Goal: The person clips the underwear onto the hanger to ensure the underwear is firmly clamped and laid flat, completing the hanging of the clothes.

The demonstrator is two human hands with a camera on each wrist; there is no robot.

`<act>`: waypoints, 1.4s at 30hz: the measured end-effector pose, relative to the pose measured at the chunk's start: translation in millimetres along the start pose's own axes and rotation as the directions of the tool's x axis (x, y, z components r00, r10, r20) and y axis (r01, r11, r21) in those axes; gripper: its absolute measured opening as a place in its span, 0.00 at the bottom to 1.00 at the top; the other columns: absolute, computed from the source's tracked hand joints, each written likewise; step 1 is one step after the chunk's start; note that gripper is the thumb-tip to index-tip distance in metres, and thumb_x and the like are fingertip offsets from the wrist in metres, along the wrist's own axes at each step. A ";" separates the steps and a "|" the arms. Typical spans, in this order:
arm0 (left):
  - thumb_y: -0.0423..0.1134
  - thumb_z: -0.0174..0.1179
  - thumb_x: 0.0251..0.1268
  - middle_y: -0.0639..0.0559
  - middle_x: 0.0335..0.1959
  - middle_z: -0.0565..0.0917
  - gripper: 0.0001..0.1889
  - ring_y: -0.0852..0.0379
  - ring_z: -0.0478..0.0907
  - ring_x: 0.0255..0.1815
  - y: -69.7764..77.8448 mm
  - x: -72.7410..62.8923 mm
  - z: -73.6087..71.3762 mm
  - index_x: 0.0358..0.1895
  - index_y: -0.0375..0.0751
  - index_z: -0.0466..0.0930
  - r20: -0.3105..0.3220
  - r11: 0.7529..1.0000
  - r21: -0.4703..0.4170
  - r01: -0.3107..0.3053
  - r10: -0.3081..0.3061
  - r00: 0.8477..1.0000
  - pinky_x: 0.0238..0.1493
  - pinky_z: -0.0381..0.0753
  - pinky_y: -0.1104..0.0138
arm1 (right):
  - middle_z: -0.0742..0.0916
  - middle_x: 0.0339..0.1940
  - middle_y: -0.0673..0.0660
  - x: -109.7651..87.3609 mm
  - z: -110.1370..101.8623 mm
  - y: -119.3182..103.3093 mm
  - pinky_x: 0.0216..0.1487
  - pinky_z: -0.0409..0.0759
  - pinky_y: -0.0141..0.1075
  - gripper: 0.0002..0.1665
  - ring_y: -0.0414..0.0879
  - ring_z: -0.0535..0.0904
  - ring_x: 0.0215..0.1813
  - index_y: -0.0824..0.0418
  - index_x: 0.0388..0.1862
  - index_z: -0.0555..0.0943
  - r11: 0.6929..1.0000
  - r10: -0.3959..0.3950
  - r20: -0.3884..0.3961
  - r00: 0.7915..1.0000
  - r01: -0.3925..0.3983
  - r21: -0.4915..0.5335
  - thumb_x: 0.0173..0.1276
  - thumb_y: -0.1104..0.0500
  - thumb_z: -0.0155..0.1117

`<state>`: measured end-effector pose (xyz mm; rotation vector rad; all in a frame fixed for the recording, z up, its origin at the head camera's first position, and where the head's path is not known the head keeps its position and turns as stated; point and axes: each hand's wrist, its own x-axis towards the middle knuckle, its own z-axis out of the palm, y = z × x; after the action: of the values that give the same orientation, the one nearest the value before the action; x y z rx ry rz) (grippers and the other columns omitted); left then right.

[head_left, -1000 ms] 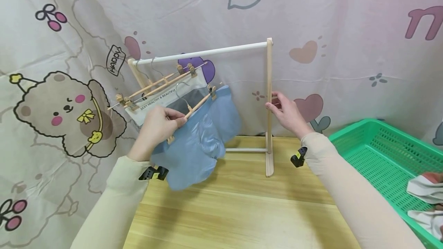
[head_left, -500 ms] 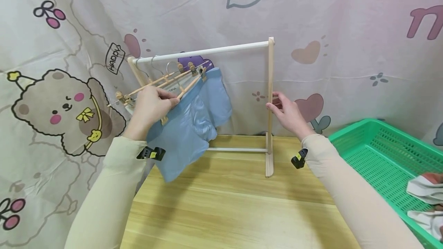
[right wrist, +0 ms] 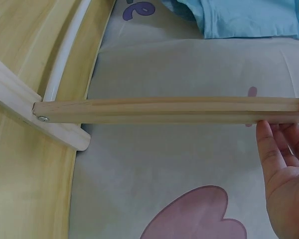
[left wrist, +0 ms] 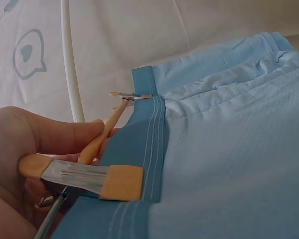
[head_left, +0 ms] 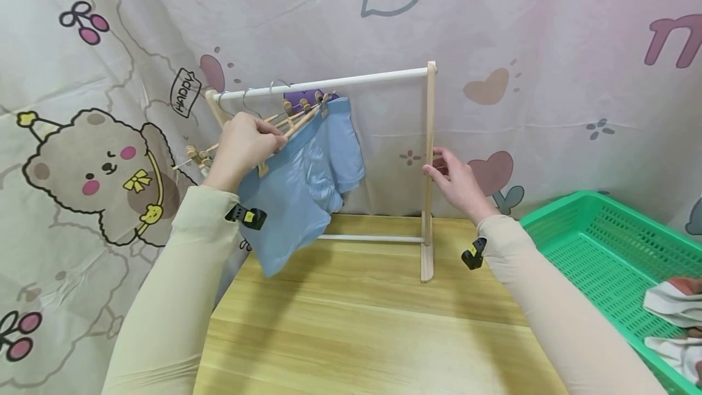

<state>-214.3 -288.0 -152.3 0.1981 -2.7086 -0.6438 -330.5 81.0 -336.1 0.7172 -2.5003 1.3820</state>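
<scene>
My left hand pinches the wooden bar of a clip hanger at its middle. Light blue boxer briefs hang from it by the waistband, tilted down to the left. In the left wrist view a wooden clip bites the darker waistband. The hanger's metal hook is right at the white rail of a small clothes rack. My right hand grips the rack's right wooden post between thumb and fingers; the right wrist view shows the fingertips against the post.
Two more clip hangers hang at the rail's left end, mostly behind my left hand and the briefs. A green plastic basket with white and reddish cloth items stands at right. The rack stands on a wooden table before a printed curtain.
My left hand has lifted the hanger and briefs up and slightly left, bringing the hook from below the rail up to it. My right hand has stayed on the post.
</scene>
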 end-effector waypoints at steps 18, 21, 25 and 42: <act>0.44 0.64 0.72 0.40 0.49 0.90 0.15 0.48 0.75 0.39 -3.2 27.9 16.2 0.51 0.39 0.93 0.070 0.998 0.019 0.052 -0.053 0.996 0.35 0.72 0.61 | 0.87 0.61 0.69 0.7 3.6 4.1 0.66 0.84 0.60 0.30 0.65 0.86 0.63 0.63 0.77 0.68 1.000 -0.005 -0.021 1.000 0.006 0.008 0.86 0.49 0.57; 0.43 0.64 0.71 0.39 0.51 0.89 0.16 0.48 0.76 0.41 -6.7 29.2 16.8 0.52 0.39 0.93 0.071 0.998 0.019 0.065 -0.066 0.995 0.35 0.72 0.61 | 0.88 0.61 0.69 0.7 4.2 3.2 0.66 0.84 0.59 0.29 0.65 0.87 0.63 0.63 0.77 0.68 1.000 -0.009 -0.022 1.000 0.010 0.010 0.86 0.50 0.58; 0.44 0.64 0.71 0.38 0.52 0.89 0.17 0.46 0.77 0.44 -12.6 32.5 16.5 0.53 0.37 0.92 0.051 0.997 0.033 0.075 -0.076 0.996 0.38 0.75 0.60 | 0.88 0.61 0.69 0.7 3.4 3.1 0.66 0.84 0.59 0.30 0.65 0.86 0.63 0.63 0.77 0.68 1.000 -0.008 -0.024 1.000 0.008 0.009 0.86 0.50 0.57; 0.45 0.62 0.73 0.35 0.59 0.87 0.18 0.37 0.78 0.60 -37.1 35.6 14.4 0.54 0.37 0.91 -0.027 0.992 0.033 0.124 -0.123 0.992 0.58 0.79 0.42 | 0.87 0.61 0.68 1.6 2.3 3.3 0.67 0.83 0.59 0.30 0.64 0.86 0.64 0.63 0.78 0.67 1.000 0.004 -0.025 1.000 -0.004 -0.007 0.86 0.49 0.57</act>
<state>-250.5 -322.6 -170.6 0.3828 -2.7007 -0.6253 -333.4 80.1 -339.3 0.6903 -2.4875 1.3747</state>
